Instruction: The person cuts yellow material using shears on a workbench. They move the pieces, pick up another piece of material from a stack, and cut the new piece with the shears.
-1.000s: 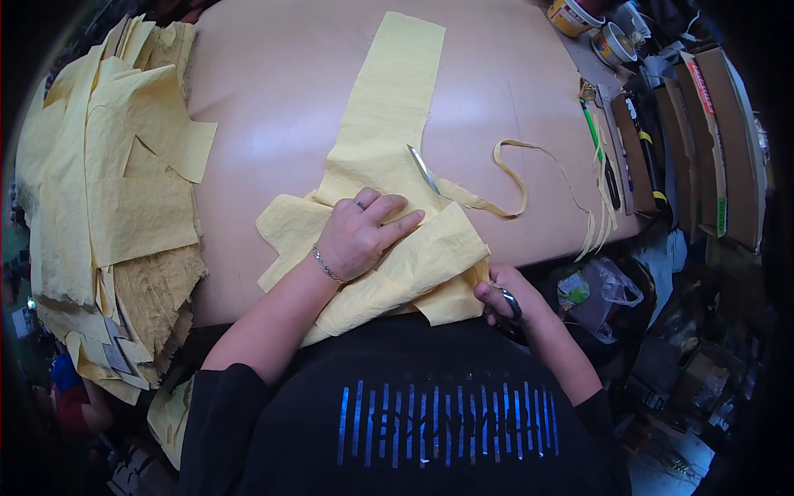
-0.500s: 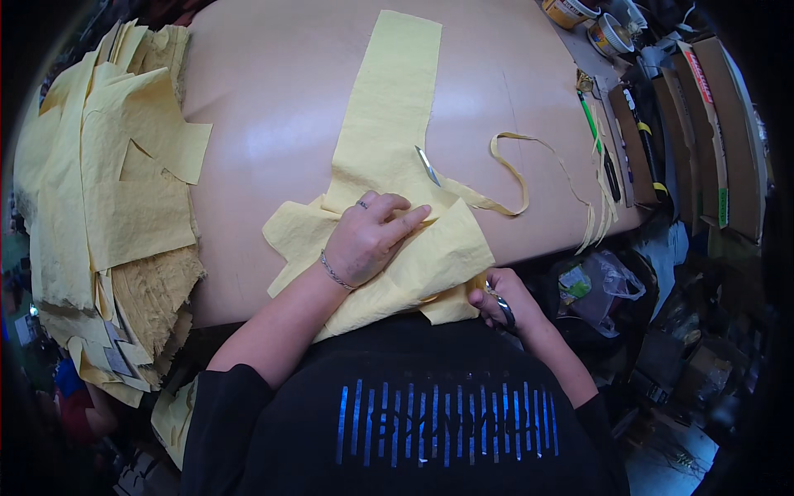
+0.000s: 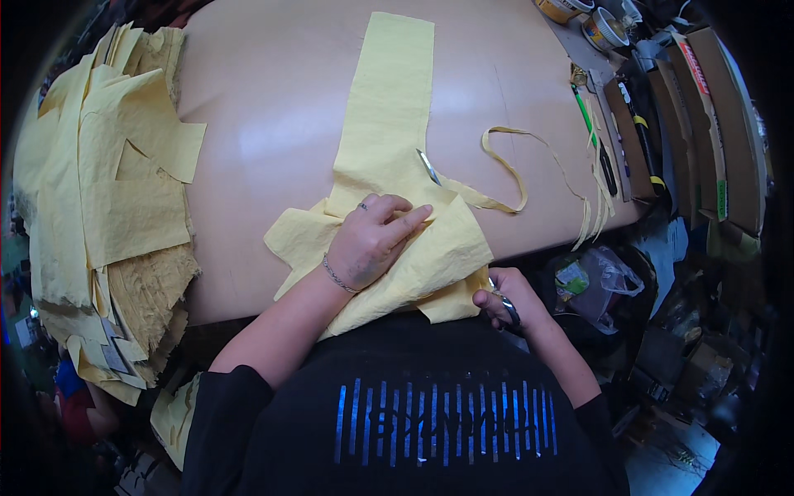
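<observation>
Cloth [image 3: 389, 161] laid 12-to-6 on table [image 3: 265, 107], near edge [image 3: 217, 320] overhung; pressed under left hand [image 3: 370, 248], fingers slightly spread. Scissors [image 3: 428, 168] gripped by right hand [image 3: 508, 294], fingers curled, at 4 o'clock. Open room seen at 11.

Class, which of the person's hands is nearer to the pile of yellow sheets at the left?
The left hand. It lies on the yellow piece, to the right of the pile; the right hand is farther right, by the piece's lower right edge.
</observation>
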{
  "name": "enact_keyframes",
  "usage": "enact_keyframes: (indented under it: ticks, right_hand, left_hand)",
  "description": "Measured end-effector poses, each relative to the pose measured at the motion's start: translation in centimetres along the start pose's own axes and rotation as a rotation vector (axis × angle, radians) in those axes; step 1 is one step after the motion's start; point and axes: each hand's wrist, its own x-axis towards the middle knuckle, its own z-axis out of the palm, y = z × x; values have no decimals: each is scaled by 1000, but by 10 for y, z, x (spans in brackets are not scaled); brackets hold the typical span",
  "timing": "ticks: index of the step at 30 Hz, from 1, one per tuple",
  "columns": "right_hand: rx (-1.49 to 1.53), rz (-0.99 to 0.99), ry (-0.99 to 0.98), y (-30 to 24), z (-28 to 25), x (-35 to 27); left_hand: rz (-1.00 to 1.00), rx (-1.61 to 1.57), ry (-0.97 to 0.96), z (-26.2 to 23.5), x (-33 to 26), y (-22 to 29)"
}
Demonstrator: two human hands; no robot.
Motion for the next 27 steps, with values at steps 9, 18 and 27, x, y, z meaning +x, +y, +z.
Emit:
enact_keyframes:
  ticks: [9,18,27]
  right_hand:
    - [-8,6,10,7,-5,-4]
    - [-9,-1,27,8,-7,-8]
    - [-5,41,52,10,-8,-11]
  left_hand:
    - [1,-21,7,3,1,4]
    - [-1,-30,-1,9,3,11]
    - [-23,-83,52,10,9,8]
